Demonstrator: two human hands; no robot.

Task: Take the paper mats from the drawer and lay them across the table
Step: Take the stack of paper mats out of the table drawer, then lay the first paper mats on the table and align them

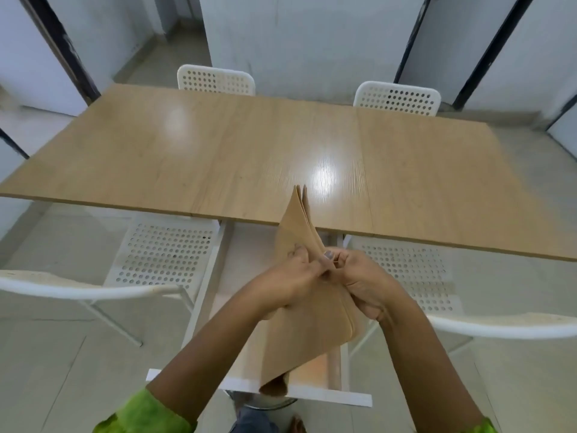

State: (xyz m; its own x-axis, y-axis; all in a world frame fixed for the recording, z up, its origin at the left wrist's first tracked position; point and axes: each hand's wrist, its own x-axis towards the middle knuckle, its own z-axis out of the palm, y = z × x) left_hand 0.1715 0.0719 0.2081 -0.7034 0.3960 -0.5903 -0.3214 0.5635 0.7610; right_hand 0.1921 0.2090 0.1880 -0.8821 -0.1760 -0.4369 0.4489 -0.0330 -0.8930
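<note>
A stack of brown paper mats (307, 323) stands on edge between my two hands, above the open drawer (318, 393) that sticks out from under the wooden table (218, 157). My left hand (288, 276) grips the left face of the stack, thumb on the top sheets. My right hand (362, 281) holds the right side, fingers curled around the sheets. The stack's upper corner fans apart into several sheets over the table's near edge. Its lower corner reaches down to the drawer's white front.
Two white perforated chairs (162, 251) (415, 270) stand at the near side, left and right of the drawer. Two more (215, 79) (398, 98) stand at the far side. White walls and dark door frames lie beyond.
</note>
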